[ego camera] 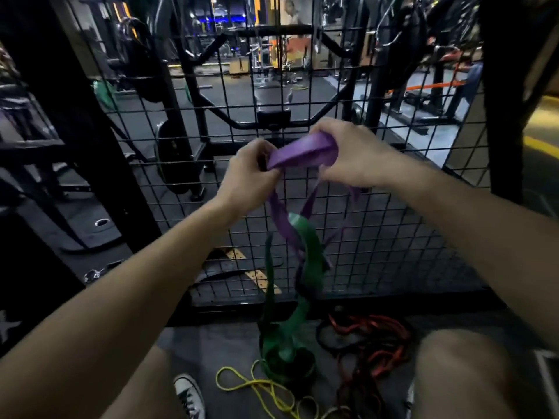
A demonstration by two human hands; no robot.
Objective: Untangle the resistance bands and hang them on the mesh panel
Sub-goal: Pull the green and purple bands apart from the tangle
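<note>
I've got both hands up at centre frame in front of the mesh panel (211, 95). My left hand (246, 176) pinches one end of the purple band (302, 152), my right hand (348, 152) curls round the other at three o'clock of it. Purple strands hang to six o'clock, knotted into the green band (308, 255), which trails to the floor. Red bands (372, 343) lie at five o'clock, a yellow band (257, 388) at six, beside my shoe (189, 394).

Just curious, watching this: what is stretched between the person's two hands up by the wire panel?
In the head view, a flat stretch of the purple band spans from left hand to right hand; both grip it. Its loose ends hang down, tangled with the green band.
</note>
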